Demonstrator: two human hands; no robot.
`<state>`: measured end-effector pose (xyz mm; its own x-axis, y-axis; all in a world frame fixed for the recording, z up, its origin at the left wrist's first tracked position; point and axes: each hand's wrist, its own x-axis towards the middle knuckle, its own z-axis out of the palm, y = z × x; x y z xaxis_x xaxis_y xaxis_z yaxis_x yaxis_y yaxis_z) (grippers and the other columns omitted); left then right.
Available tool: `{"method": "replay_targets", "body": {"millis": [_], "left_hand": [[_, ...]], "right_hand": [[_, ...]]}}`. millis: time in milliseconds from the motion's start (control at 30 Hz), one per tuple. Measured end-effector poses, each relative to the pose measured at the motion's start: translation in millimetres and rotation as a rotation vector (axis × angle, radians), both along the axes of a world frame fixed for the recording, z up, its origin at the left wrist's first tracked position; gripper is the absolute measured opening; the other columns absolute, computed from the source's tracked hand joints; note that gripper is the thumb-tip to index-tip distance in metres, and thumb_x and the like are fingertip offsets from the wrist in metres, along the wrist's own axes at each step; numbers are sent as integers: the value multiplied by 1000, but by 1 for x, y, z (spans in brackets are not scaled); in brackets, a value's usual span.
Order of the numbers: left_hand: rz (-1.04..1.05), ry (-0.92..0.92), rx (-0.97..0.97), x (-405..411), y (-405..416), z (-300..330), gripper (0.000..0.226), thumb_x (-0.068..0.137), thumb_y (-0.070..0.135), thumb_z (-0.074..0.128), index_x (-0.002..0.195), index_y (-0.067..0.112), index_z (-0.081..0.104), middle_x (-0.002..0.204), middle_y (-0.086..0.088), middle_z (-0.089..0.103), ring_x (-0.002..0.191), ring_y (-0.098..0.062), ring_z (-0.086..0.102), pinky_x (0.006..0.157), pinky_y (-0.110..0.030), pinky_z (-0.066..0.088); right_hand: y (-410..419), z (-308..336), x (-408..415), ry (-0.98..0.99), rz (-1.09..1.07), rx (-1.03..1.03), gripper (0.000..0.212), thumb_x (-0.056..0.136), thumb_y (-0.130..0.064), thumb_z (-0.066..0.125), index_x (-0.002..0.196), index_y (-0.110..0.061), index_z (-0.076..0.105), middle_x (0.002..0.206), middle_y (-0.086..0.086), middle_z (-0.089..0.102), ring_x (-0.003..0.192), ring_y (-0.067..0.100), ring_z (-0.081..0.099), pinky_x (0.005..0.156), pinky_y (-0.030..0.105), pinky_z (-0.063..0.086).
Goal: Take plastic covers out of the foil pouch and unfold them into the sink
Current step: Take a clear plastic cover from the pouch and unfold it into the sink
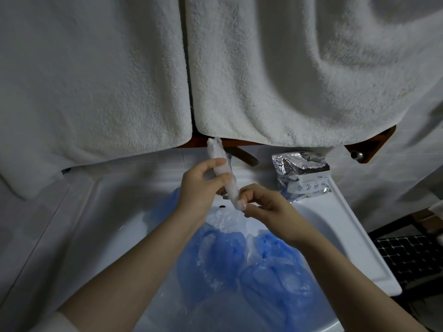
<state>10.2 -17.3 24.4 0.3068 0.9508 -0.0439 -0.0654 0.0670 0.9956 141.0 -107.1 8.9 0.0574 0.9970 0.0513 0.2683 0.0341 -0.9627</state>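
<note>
A folded, clear-white plastic cover [219, 154] forms a long narrow bundle held above the white sink [335, 212]. My left hand [201, 185] grips its middle with curled fingers. My right hand [266, 204] pinches its lower end. Several unfolded blue plastic covers [263, 271] lie crumpled in the sink basin below my hands. The silver foil pouch [300, 173] stands open on the sink's back right ledge, apart from both hands.
Two white towels [96, 80] hang from a dark wooden rail just behind the sink and fill the upper view. A dark grid mat [412, 255] lies on the floor to the right. White tiles run along the left.
</note>
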Motion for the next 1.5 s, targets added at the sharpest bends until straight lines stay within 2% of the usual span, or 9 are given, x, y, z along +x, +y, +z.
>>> {"method": "replay_targets", "body": {"millis": [267, 433, 567, 700, 867, 1000, 1100, 1333, 1500], "left_hand": [[-41, 69, 110, -3, -8, 4, 38, 79, 3, 71, 111, 20, 62, 96, 20, 55, 88, -5, 62, 61, -10, 51], [-69, 38, 137, -9, -13, 7, 34, 79, 5, 71, 106, 25, 61, 98, 17, 58, 84, -1, 63, 58, -8, 48], [-112, 44, 162, -14, -13, 7, 29, 84, 7, 66, 107, 24, 61, 103, 11, 61, 81, -3, 63, 59, -9, 47], [-174, 24, 84, -19, -14, 5, 18, 94, 22, 53, 110, 23, 61, 103, -1, 66, 75, -5, 65, 61, -13, 49], [-152, 40, 59, -17, -14, 3, 24, 89, 4, 58, 107, 19, 62, 100, 2, 64, 73, -6, 65, 60, -14, 51], [-128, -48, -108, -19, -8, 9, 26, 88, -2, 56, 110, 11, 62, 101, -7, 67, 67, -6, 67, 56, -15, 51], [-180, -98, -157, -19, -6, 16, 21, 88, -3, 56, 101, 12, 62, 97, -10, 68, 73, -15, 66, 60, -20, 55], [-199, -59, -134, -13, -4, 15, 21, 88, 1, 57, 95, 20, 63, 99, -9, 67, 81, -16, 64, 72, -23, 54], [-209, -19, -123, -8, -4, 15, 19, 88, -1, 57, 87, 16, 65, 90, -11, 68, 78, -19, 63, 70, -24, 56]], "right_hand": [[1, 11, -12, 67, -90, 100, 9, 85, -31, 65, 76, -28, 64, 97, -5, 64, 90, 18, 59, 83, 29, 46], [7, 21, -25, 196, -180, 64, 14, 89, -14, 56, 77, -9, 58, 62, -11, 60, 58, 0, 50, 59, 11, 39], [12, 22, -30, 177, -297, -12, 18, 90, -16, 59, 77, -3, 59, 60, -2, 59, 44, 1, 40, 46, 13, 34], [15, 20, -34, 37, -450, -52, 19, 85, -17, 65, 70, -8, 58, 59, -3, 61, 44, 0, 43, 49, 18, 35], [20, 18, -41, -224, -506, 9, 23, 80, -25, 71, 70, -20, 50, 65, -4, 61, 52, 3, 47, 50, 19, 35], [14, 22, -33, -421, -304, 375, 21, 76, -27, 74, 92, -24, 59, 101, -8, 54, 74, 0, 52, 63, 11, 40], [13, 17, -18, -763, -139, 574, 29, 79, -30, 67, 106, -21, 60, 123, -3, 51, 101, 11, 53, 81, 26, 48], [23, 14, -8, -976, -215, 817, 21, 90, -18, 55, 85, -8, 72, 88, 2, 70, 88, 22, 60, 66, 39, 52], [23, 20, -7, -778, -216, 559, 22, 84, -27, 57, 89, -14, 73, 69, -11, 58, 72, 8, 50, 58, 18, 45]]}}
